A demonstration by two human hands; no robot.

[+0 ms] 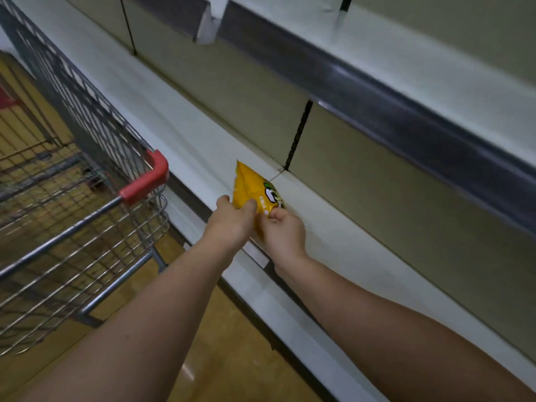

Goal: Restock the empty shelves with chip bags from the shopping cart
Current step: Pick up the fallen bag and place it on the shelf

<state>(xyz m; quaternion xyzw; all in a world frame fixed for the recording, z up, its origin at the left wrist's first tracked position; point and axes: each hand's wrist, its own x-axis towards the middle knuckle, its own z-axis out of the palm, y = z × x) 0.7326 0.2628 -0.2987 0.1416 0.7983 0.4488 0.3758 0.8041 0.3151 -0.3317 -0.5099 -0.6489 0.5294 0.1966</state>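
White shelves (185, 132) run diagonally across the view, with a wire cart (75, 198) with red corner caps standing just beside the lower one on the left, over a wood-look floor (232, 355). At the lower shelf's front edge both hands hold one yellow chip bag (251, 190), which stands roughly upright above the shelf. The left hand (232, 221) grips its near left side with curled fingers, and the right hand (282, 230) pinches its bottom right corner.

chip bag (251, 189): yellow, upright, tilted | on white shelf (185, 134) | shopping cart (72, 198): beside shelf
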